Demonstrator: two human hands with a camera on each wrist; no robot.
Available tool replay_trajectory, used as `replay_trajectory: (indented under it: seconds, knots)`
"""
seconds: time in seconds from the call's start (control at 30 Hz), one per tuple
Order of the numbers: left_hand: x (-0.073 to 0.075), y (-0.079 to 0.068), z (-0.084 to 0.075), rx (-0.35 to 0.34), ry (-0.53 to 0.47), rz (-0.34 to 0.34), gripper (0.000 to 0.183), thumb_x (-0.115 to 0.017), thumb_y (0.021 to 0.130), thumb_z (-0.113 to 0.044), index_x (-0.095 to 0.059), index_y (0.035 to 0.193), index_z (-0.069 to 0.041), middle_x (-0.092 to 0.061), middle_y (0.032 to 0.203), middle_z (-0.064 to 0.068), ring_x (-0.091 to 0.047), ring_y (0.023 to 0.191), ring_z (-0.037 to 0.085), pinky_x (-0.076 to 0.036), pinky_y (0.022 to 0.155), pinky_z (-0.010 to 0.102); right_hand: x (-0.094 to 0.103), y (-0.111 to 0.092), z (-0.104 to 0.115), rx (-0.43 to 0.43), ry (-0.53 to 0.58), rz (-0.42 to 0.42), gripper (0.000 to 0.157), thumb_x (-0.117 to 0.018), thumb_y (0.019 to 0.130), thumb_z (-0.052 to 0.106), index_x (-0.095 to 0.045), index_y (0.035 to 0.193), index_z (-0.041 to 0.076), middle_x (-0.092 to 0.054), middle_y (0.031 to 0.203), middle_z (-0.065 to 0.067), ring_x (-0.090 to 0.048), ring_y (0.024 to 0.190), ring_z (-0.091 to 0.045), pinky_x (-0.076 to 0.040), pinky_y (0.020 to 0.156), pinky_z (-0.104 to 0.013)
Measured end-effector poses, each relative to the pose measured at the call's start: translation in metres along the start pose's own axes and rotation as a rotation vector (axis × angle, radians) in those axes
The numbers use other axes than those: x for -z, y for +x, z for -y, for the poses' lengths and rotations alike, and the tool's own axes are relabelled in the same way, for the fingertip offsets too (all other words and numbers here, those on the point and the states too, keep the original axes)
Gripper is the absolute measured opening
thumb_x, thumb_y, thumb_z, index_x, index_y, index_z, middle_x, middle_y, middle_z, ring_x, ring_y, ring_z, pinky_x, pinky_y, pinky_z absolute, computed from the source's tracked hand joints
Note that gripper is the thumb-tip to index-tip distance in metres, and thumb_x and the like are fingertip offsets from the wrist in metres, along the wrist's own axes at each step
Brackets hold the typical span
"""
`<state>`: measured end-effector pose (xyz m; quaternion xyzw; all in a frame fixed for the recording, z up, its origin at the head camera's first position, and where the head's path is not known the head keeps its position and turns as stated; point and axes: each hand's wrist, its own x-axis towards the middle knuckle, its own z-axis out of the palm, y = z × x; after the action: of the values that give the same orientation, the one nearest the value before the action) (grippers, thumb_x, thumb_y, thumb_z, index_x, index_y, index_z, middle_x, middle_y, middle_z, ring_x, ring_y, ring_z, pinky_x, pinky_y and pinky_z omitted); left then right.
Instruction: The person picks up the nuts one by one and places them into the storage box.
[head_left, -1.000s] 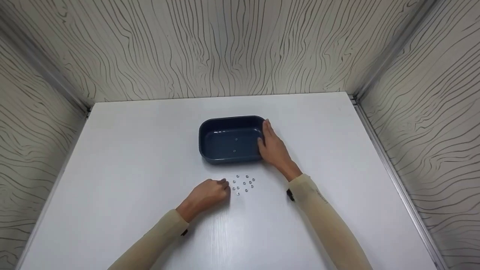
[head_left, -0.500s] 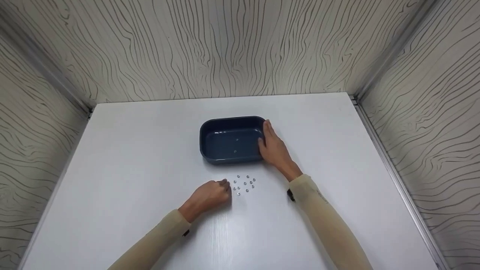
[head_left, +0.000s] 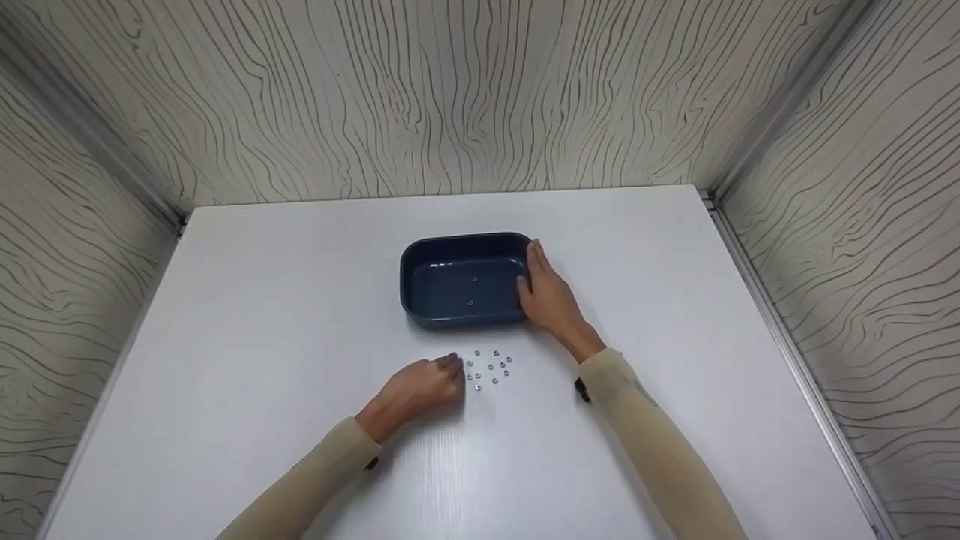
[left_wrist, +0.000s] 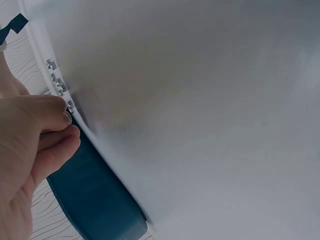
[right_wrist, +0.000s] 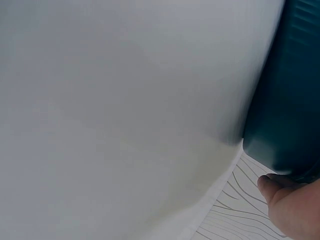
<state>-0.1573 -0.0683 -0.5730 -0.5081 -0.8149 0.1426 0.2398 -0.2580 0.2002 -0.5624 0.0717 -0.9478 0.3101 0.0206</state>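
Note:
A dark blue plastic tray (head_left: 465, 322) stands on the white table, with two small metal nuts (head_left: 472, 291) on its floor. My right hand (head_left: 551, 300) holds the tray's right wall, its thumb over the rim and the fingers along the outside. In front of the tray lie several more nuts (head_left: 490, 367), loosely scattered. My left hand (head_left: 420, 386) rests at their left edge, fingers curled, thumb and index fingertips close together. In the left wrist view nuts (left_wrist: 60, 85) show just beyond these fingertips (left_wrist: 75, 132); whether a nut is between them is hidden.
The white table (head_left: 262, 315) is bounded by a wood-grain-patterned back wall (head_left: 450, 97) and patterned side panels (head_left: 885, 247) with metal corner rails. Both forearms, in beige sleeves (head_left: 645, 435), reach in from the front edge.
The left hand has shifted very slightly right and its fingertips have moved a little among the curled fingers. The right hand, the tray and the loose nuts look the same.

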Motion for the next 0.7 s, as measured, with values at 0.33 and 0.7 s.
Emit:
replay_trajectory:
  seconds: [0.33, 0.7]
  knots:
    - [0.0046, 0.0009, 0.0051, -0.026, 0.064, -0.02, 0.023, -0.079, 0.087, -0.007, -0.08, 0.109, -0.012, -0.081, 0.113, 0.0, -0.076, 0.105, 0.01, -0.062, 0.069, 0.019, 0.0003, 0.0002, 0.0003, 0.009, -0.005, -0.007, 0.07, -0.048, 0.11, 0.023, -0.014, 0.166, 0.0, -0.015, 0.177, -0.019, -0.026, 0.161, -0.036, -0.029, 0.132, -0.049]
    - [0.0101, 0.0047, 0.0104, 0.013, 0.001, -0.035, 0.024, -0.078, 0.088, -0.006, -0.079, 0.111, -0.011, -0.08, 0.115, 0.002, -0.076, 0.109, 0.012, -0.063, 0.083, 0.02, 0.0006, -0.0007, 0.0005, 0.012, 0.0, -0.013, 0.069, -0.048, 0.11, 0.023, -0.014, 0.166, 0.0, -0.016, 0.176, -0.02, -0.025, 0.162, -0.035, -0.028, 0.132, -0.049]
